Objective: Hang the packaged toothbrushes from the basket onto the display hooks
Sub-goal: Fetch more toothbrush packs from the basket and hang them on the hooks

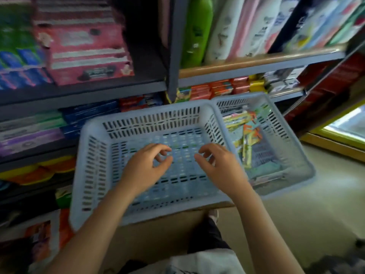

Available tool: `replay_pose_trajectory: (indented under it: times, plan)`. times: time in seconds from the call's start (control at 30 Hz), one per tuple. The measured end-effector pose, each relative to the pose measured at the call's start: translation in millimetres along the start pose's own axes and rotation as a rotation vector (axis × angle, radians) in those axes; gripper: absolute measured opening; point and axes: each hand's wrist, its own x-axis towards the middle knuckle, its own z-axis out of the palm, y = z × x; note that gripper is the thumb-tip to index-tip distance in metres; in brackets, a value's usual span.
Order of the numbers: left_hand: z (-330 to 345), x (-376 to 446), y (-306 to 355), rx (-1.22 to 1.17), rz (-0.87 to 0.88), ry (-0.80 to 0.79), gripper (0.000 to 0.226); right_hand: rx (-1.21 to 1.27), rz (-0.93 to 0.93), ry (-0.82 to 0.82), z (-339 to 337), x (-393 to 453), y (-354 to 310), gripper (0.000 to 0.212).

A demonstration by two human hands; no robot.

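Right, the packaged toothbrushes (245,135) lie heaped in the far basket (292,139), up at two o'clock from the hands, their long axes running roughly twelve to six, blurred so heads and handles can't be told apart. Just beside it, touching at the rim, sits the near basket (92,155), pale blue and slotted. Over its floor hover both hands: left hand (146,167) and right hand (219,165), fingers loosely curled, gripping nothing. Shelves (256,66) of boxes and bottles (197,30) rise at twelve.
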Motion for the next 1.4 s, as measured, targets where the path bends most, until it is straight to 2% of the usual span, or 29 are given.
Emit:
replay_pose_trajectory:
  times: [0.2, 0.27, 0.37, 0.47, 0.53, 0.63, 0.7, 0.8, 0.97, 1.03, 1.1, 1.17, 1.23, 1.3, 1.33, 1.4]
  plan:
    - [100, 124, 145, -0.028, 0.050, -0.002, 0.027, 0.069, 0.055, 0.085, -114, 66, 149, 0.017]
    - [124, 160, 179, -0.036, 0.089, -0.031, 0.027, 0.101, 0.141, 0.080, -134, 87, 195, 0.017]
    - [160, 217, 209, -0.017, 0.080, -0.120, 0.029, 0.155, 0.353, -0.051, -136, 114, 257, 0.020]
    - [199, 275, 212, 0.127, -0.132, -0.337, 0.036, 0.220, 0.530, -0.200, -118, 135, 296, 0.031]
    - [224, 306, 198, 0.200, -0.296, -0.415, 0.043, 0.255, 0.590, -0.251, -102, 144, 312, 0.037]
    - [259, 331, 171, 0.259, -0.414, -0.389, 0.061, 0.290, 0.668, -0.320, -74, 152, 336, 0.042]
    - [276, 341, 158, 0.318, -0.365, -0.312, 0.070, 0.296, 0.737, -0.353, -58, 153, 345, 0.050]
    - [293, 353, 141, 0.373, -0.290, -0.206, 0.077, 0.310, 0.765, -0.295, -44, 152, 351, 0.045]
    - [303, 362, 131, 0.489, -0.307, -0.260, 0.092, 0.597, 0.819, -0.093, -53, 156, 360, 0.041]
    - [300, 366, 137, 0.510, -0.288, -0.252, 0.085, 0.819, 0.826, -0.054, -64, 159, 358, 0.029]
    - [297, 365, 145, 0.535, -0.205, -0.144, 0.064, 0.949, 0.839, -0.095, -71, 161, 356, 0.022]
    - [294, 362, 150, 0.546, -0.095, 0.009, 0.053, 0.906, 0.866, -0.122, -73, 162, 357, 0.023]
    - [294, 363, 150, 0.555, -0.023, 0.056, 0.063, 0.784, 0.890, -0.101, -72, 159, 360, 0.023]
    - [296, 368, 148, 0.569, -0.062, -0.062, 0.087, 0.710, 0.945, -0.038, -69, 155, 360, 0.022]
    - [297, 370, 147, 0.582, -0.106, -0.151, 0.099, 0.690, 0.978, -0.007, -68, 154, 360, 0.033]
    - [301, 372, 146, 0.615, -0.184, -0.285, 0.115, 0.666, 1.052, 0.009, -63, 151, 362, 0.069]
